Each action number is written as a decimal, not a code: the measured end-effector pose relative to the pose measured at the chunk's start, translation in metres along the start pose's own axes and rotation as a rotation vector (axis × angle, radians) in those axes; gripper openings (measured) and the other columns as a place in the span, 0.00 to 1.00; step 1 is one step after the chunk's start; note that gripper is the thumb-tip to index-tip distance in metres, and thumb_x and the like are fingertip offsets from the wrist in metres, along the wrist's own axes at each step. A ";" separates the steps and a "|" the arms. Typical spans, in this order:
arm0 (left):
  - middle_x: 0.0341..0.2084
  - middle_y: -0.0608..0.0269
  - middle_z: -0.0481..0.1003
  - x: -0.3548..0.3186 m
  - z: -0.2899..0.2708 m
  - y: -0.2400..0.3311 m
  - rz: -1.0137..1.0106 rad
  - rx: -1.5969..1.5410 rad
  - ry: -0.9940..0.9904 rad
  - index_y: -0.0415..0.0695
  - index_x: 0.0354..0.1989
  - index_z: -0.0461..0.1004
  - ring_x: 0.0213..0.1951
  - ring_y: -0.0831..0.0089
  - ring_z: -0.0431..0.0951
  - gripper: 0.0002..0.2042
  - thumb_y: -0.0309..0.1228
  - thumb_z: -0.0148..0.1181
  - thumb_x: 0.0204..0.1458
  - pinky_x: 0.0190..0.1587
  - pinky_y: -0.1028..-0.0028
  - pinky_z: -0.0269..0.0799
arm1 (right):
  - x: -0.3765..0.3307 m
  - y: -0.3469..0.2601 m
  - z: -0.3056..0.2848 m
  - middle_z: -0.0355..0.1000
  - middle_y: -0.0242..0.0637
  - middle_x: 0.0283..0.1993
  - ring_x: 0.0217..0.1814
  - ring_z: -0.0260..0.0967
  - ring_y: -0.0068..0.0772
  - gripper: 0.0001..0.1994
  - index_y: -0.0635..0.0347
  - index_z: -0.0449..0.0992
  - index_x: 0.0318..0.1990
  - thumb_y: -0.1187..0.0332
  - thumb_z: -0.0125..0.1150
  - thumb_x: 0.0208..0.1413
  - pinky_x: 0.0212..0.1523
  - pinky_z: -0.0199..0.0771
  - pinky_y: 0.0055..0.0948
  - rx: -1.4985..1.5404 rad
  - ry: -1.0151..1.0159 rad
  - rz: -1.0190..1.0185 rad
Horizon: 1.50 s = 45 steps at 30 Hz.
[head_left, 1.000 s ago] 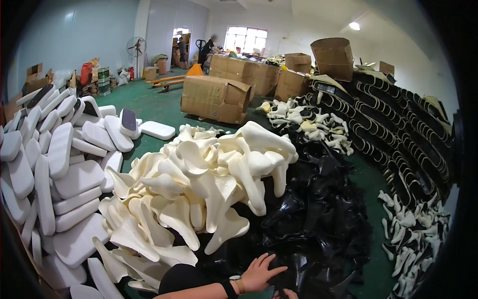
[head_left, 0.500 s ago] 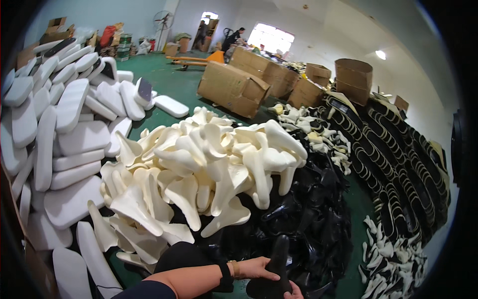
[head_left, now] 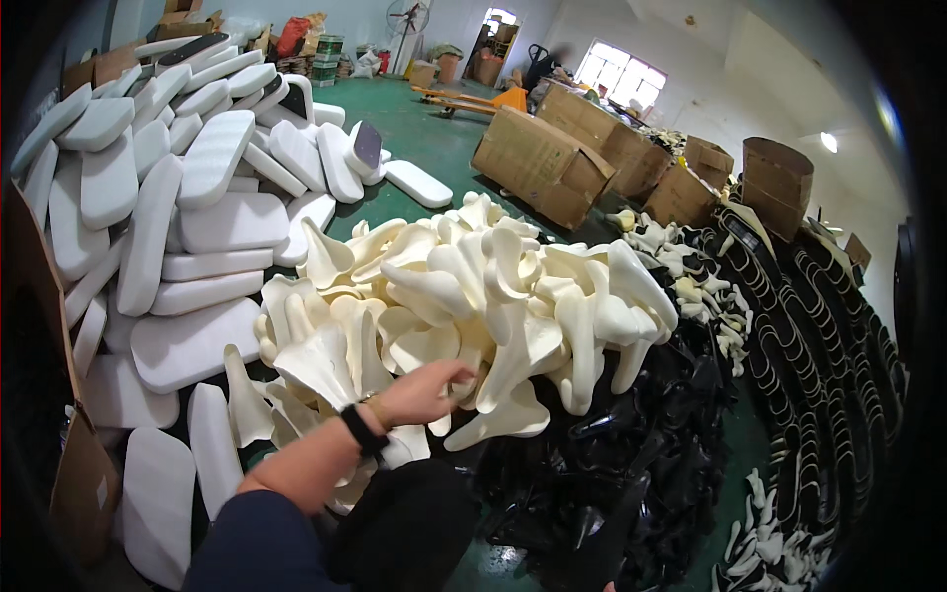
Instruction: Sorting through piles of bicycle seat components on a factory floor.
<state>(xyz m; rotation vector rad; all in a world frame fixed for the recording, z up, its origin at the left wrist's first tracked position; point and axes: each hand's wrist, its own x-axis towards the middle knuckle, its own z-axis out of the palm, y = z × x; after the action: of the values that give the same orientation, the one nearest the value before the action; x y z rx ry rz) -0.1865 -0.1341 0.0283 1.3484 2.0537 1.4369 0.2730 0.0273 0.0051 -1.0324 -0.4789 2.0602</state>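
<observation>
Cream saddle-shaped pieces: smooth, curved, flaring from narrow tongues. Left hand at heap's near side; right hand barely showing. Cannot tell either grip's opening or hold.

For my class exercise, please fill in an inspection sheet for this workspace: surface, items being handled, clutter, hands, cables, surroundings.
Surface: green floor, showing between the heaps.
Items being handled: cream pieces heaped in front; black pieces lie to their right.
Clutter: white pads piled on the left; cardboard boxes behind.
Hands: left hand at the cream heap, grip unclear; right hand barely visible at the lower edge, grip unclear.
Cables: nothing seen.
Surroundings: orange pallet truck, standing fan, bright window, a person in the background.
</observation>
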 end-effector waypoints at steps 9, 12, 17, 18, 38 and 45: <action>0.59 0.54 0.63 -0.071 -0.031 -0.117 -0.256 1.287 -0.430 0.58 0.58 0.67 0.67 0.55 0.53 0.25 0.36 0.57 0.47 0.63 0.37 0.43 | -0.003 0.005 -0.025 0.72 0.41 0.53 0.52 0.70 0.43 0.20 0.67 0.71 0.53 0.60 0.53 0.61 0.58 0.67 0.42 0.060 0.005 -0.073; 0.52 0.55 0.70 -0.035 -0.044 -0.067 -0.208 0.988 -0.080 0.49 0.52 0.70 0.61 0.59 0.63 0.26 0.38 0.65 0.40 0.64 0.48 0.50 | -0.015 0.004 -0.020 0.72 0.43 0.53 0.53 0.70 0.41 0.19 0.68 0.70 0.53 0.63 0.52 0.61 0.57 0.68 0.40 -0.467 -0.038 -0.382; 0.41 0.56 0.75 0.036 -0.039 0.066 0.063 0.045 0.383 0.42 0.47 0.67 0.45 0.60 0.74 0.29 0.45 0.71 0.41 0.45 0.62 0.71 | -0.028 -0.005 -0.025 0.72 0.45 0.51 0.52 0.69 0.38 0.16 0.69 0.70 0.53 0.69 0.53 0.60 0.54 0.70 0.36 -0.144 -0.061 -0.304; 0.41 0.56 0.75 0.041 -0.027 0.077 0.058 0.047 0.392 0.42 0.47 0.67 0.45 0.60 0.74 0.29 0.45 0.71 0.41 0.45 0.62 0.71 | -0.027 -0.002 -0.021 0.72 0.45 0.51 0.52 0.69 0.38 0.16 0.69 0.70 0.53 0.69 0.53 0.60 0.54 0.70 0.36 -0.150 -0.069 -0.299; 0.43 0.52 0.73 0.009 0.238 0.079 -0.816 -1.437 -0.229 0.39 0.54 0.63 0.43 0.60 0.75 0.24 0.48 0.40 0.62 0.52 0.62 0.70 | -0.064 -0.013 0.025 0.71 0.46 0.51 0.50 0.68 0.41 0.16 0.73 0.69 0.53 0.70 0.48 0.62 0.53 0.68 0.33 -0.682 0.167 -0.785; 0.48 0.59 0.68 0.003 0.236 0.086 -0.581 -1.310 -0.119 0.50 0.55 0.55 0.47 0.68 0.72 0.22 0.53 0.38 0.64 0.52 0.63 0.70 | -0.038 0.007 0.054 0.69 0.55 0.45 0.45 0.65 0.60 0.14 0.71 0.72 0.47 0.69 0.49 0.61 0.48 0.65 0.42 -1.229 -0.069 -1.002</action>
<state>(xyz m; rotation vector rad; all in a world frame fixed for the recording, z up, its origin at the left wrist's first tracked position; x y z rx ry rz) 0.0171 0.0093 -0.0060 0.2391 0.8333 1.7393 0.2409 -0.0059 0.0528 -0.9755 -1.9505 0.7655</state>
